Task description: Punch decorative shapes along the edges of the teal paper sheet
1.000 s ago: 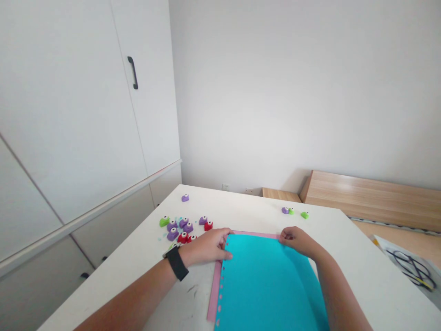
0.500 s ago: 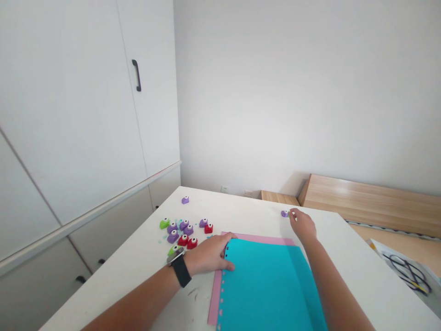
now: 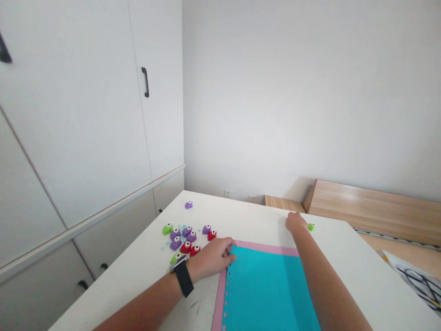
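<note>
My left hand (image 3: 218, 253), with a watch on its wrist, is closed on the upper left corner of a blue paper sheet (image 3: 267, 285). Small punched holes run down that sheet's left edge. A pink sheet (image 3: 218, 303) lies beneath, showing at the left and top. My right hand (image 3: 296, 222) is closed low over the table's far side; its back hides the fingers and anything in them. Just right of it sits a green craft punch (image 3: 311, 227). Left of the sheets stand several small craft punches: purple (image 3: 176, 243), red (image 3: 195, 250) and green (image 3: 167, 229).
One purple punch (image 3: 189, 205) stands apart near the far left corner of the white table (image 3: 237, 220). Pale blue paper bits (image 3: 167, 244) lie among the punches. White cabinets (image 3: 103, 138) line the left side; a wooden headboard (image 3: 372, 202) is beyond the table at right.
My right hand now covers the spot where a purple punch stood, and the green punch beside it has come into sight. My left hand keeps its hold. The view has shifted slightly.
</note>
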`<state>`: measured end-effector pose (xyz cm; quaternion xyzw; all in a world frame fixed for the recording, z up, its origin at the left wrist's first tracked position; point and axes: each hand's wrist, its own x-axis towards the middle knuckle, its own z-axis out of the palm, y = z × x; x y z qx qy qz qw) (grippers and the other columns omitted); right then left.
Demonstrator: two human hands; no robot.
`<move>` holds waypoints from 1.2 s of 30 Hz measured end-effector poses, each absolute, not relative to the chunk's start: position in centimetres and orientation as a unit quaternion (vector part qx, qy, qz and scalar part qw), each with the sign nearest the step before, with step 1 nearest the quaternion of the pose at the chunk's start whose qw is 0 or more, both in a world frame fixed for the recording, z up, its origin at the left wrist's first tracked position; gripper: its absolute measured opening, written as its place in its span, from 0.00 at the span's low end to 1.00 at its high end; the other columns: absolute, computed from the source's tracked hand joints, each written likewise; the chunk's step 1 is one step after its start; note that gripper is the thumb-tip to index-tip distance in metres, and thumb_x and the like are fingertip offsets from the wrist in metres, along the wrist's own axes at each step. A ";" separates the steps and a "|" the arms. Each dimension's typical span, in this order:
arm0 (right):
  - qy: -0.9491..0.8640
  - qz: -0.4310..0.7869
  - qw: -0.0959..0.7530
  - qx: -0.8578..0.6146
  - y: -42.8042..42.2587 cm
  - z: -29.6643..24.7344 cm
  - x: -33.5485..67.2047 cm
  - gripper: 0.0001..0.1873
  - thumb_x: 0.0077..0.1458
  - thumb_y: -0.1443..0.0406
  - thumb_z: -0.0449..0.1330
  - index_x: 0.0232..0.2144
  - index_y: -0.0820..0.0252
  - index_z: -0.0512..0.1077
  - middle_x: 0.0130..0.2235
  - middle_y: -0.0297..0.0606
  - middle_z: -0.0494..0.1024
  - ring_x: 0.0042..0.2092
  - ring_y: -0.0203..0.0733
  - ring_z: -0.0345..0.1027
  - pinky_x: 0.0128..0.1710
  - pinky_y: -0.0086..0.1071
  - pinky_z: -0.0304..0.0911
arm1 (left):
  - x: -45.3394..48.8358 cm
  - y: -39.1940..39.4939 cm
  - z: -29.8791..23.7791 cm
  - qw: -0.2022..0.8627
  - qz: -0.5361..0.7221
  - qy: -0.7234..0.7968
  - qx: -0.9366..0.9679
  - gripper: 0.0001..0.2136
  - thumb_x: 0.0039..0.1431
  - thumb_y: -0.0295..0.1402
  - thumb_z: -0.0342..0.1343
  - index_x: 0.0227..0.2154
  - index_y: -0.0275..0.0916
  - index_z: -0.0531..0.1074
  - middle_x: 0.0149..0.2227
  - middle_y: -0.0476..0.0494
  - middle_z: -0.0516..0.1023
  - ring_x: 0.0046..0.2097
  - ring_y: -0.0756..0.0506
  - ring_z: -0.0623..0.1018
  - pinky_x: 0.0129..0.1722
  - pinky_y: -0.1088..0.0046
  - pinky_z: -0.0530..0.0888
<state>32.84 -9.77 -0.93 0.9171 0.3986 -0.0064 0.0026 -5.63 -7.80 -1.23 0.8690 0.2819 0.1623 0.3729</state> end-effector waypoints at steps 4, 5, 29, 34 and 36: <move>0.413 -0.026 0.007 0.910 -9.9 -1.1 33.3 0.19 0.60 0.70 0.51 0.51 0.69 0.72 0.54 0.62 0.71 0.52 0.56 0.71 0.45 0.43 0.67 | -5.5 -7.7 -1.5 0.376 0.158 0.287 0.866 0.12 0.56 0.39 0.57 0.40 0.39 0.74 0.33 0.45 0.79 0.34 0.43 0.77 0.30 0.73 0.67; 0.418 -0.031 0.006 0.908 -10.0 -1.2 33.4 0.19 0.60 0.70 0.51 0.50 0.69 0.73 0.53 0.62 0.72 0.52 0.56 0.71 0.45 0.43 0.67 | -5.5 -7.7 -1.5 0.375 0.160 0.287 0.867 0.12 0.56 0.39 0.58 0.40 0.39 0.74 0.32 0.46 0.78 0.33 0.44 0.77 0.30 0.73 0.67; 0.549 -0.432 -0.405 0.590 -13.0 0.9 20.2 0.23 0.53 0.48 0.61 0.41 0.61 0.74 0.42 0.44 0.79 0.32 0.37 0.70 0.26 0.28 0.59 | -4.7 -7.9 -1.6 0.455 0.182 0.291 0.822 0.20 0.61 0.51 0.50 0.36 0.37 0.74 0.26 0.48 0.75 0.25 0.48 0.72 0.24 0.75 0.64; 0.599 -0.384 -0.378 0.592 -13.9 0.8 17.8 0.20 0.47 0.55 0.68 0.41 0.60 0.75 0.33 0.36 0.78 0.31 0.37 0.69 0.30 0.29 0.63 | -4.5 -7.8 -1.4 0.442 0.229 0.278 0.822 0.21 0.61 0.50 0.52 0.33 0.36 0.76 0.27 0.47 0.75 0.29 0.47 0.73 0.27 0.74 0.65; 0.631 -0.337 -0.363 0.598 -14.0 0.7 17.5 0.19 0.47 0.57 0.68 0.40 0.60 0.75 0.36 0.37 0.79 0.35 0.39 0.70 0.34 0.31 0.65 | -4.4 -7.7 -1.5 0.437 0.242 0.276 0.821 0.21 0.61 0.50 0.52 0.33 0.35 0.76 0.27 0.47 0.75 0.29 0.47 0.72 0.28 0.74 0.65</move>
